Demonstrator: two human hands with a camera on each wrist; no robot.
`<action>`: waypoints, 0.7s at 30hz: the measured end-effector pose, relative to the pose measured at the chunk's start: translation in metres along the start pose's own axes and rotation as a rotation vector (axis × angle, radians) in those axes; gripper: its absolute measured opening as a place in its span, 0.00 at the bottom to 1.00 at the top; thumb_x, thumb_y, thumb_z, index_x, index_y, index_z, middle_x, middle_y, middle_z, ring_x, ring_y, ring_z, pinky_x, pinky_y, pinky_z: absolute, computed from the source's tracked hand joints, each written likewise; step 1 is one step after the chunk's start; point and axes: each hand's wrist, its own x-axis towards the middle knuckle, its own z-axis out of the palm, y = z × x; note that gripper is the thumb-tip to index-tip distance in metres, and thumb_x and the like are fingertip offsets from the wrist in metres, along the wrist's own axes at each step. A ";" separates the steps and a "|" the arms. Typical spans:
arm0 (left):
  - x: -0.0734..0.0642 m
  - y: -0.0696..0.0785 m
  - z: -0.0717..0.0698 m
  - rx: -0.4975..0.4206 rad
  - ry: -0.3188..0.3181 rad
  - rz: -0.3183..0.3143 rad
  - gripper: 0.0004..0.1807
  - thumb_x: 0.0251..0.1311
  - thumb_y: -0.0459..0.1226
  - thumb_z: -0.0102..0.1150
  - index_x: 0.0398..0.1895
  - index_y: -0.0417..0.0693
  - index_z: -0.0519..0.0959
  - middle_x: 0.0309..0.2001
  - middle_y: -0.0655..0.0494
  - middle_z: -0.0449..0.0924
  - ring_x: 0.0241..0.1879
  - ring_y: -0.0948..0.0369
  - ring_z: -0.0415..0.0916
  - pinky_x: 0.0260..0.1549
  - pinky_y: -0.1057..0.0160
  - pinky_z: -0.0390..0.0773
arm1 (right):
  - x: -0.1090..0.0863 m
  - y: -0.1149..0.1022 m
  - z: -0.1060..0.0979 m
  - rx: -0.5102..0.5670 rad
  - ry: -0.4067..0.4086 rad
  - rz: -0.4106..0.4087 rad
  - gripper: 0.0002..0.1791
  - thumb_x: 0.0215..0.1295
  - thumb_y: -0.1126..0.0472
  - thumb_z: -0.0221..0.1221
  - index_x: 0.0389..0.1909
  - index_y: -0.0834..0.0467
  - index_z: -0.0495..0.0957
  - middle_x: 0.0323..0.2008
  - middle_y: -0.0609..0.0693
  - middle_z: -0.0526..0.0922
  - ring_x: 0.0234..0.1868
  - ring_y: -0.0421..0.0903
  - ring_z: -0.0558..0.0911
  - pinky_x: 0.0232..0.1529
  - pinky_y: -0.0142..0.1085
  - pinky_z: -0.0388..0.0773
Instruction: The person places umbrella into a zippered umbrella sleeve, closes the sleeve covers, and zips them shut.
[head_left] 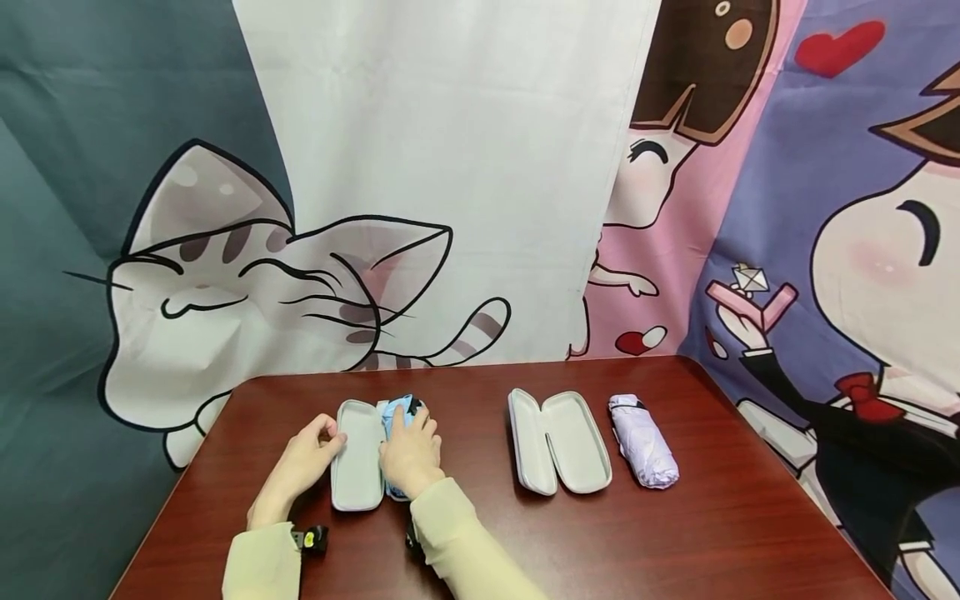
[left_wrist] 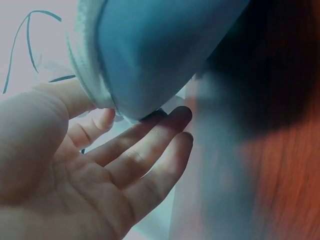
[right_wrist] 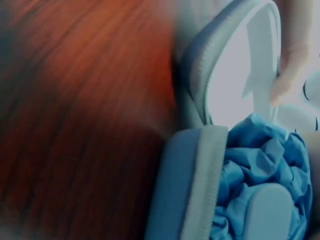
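Both forearms, in pale yellow sleeves, reach forward over the near left part of the dark red worktop [head_left: 480, 533]. The left hand [head_left: 303, 462] lies at the left edge of an open grey hard case [head_left: 358, 454], fingers lightly bent, its grip resting against the lid's rim rather than closing round it. The right hand [head_left: 411, 454] lies palm down on a folded blue umbrella [head_left: 401, 410] that sits in the right half of that case, fingers fairly straight and pressing, the grip holding nothing closed. Well to the right lie a second open grey case [head_left: 558, 440] and, just beside it, a folded lilac umbrella [head_left: 643, 442]. The left wrist view adds what the head view hides: the open palm and fingertips [left_wrist: 172, 120] touching the underside of the raised lid [left_wrist: 150, 55]. The right wrist view shows the crumpled blue fabric [right_wrist: 260, 165] bulging above the case wall [right_wrist: 200, 185], with the lid [right_wrist: 240, 75] standing open beyond.
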 end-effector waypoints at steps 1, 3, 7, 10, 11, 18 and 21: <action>0.000 0.000 0.000 0.005 0.000 -0.005 0.09 0.67 0.39 0.56 0.38 0.46 0.67 0.17 0.59 0.61 0.21 0.62 0.63 0.23 0.64 0.64 | 0.000 -0.001 0.002 -0.008 -0.001 0.004 0.34 0.68 0.46 0.56 0.73 0.50 0.60 0.63 0.63 0.62 0.56 0.57 0.67 0.46 0.45 0.70; -0.001 0.000 -0.002 0.015 0.004 -0.013 0.09 0.67 0.38 0.56 0.38 0.46 0.67 0.17 0.59 0.61 0.21 0.62 0.63 0.23 0.65 0.63 | -0.002 -0.004 0.004 -0.016 0.002 0.005 0.35 0.69 0.46 0.55 0.74 0.50 0.59 0.64 0.63 0.61 0.57 0.57 0.67 0.46 0.45 0.70; -0.003 0.000 -0.002 0.031 0.011 -0.027 0.08 0.67 0.38 0.55 0.37 0.46 0.66 0.17 0.59 0.61 0.20 0.62 0.62 0.22 0.65 0.63 | -0.006 -0.006 0.009 -0.018 0.007 0.000 0.35 0.70 0.46 0.52 0.74 0.50 0.57 0.65 0.64 0.60 0.59 0.58 0.65 0.47 0.45 0.68; -0.003 0.002 0.000 0.030 -0.003 -0.018 0.08 0.67 0.38 0.55 0.37 0.46 0.67 0.16 0.59 0.60 0.19 0.62 0.62 0.21 0.64 0.63 | -0.007 -0.004 0.011 -0.032 0.028 0.005 0.34 0.70 0.47 0.51 0.74 0.51 0.57 0.66 0.64 0.60 0.61 0.59 0.64 0.51 0.48 0.66; -0.002 0.003 0.001 0.027 -0.005 -0.015 0.08 0.67 0.38 0.55 0.37 0.46 0.67 0.16 0.59 0.60 0.19 0.62 0.61 0.21 0.64 0.63 | -0.007 -0.003 0.011 -0.038 0.034 0.007 0.34 0.70 0.47 0.51 0.74 0.51 0.57 0.66 0.65 0.60 0.62 0.59 0.64 0.53 0.48 0.65; -0.001 0.004 0.004 0.029 0.001 -0.023 0.08 0.67 0.38 0.55 0.36 0.46 0.67 0.16 0.59 0.59 0.18 0.62 0.60 0.21 0.65 0.62 | -0.006 0.001 0.014 -0.027 0.044 0.001 0.34 0.70 0.47 0.51 0.74 0.50 0.57 0.67 0.65 0.60 0.64 0.59 0.63 0.55 0.51 0.63; 0.000 0.006 0.003 0.033 -0.001 -0.018 0.08 0.67 0.39 0.55 0.36 0.46 0.67 0.16 0.59 0.60 0.18 0.62 0.61 0.21 0.64 0.62 | -0.004 0.003 0.013 0.002 0.036 0.001 0.34 0.69 0.48 0.51 0.74 0.50 0.57 0.67 0.64 0.60 0.64 0.59 0.63 0.54 0.51 0.63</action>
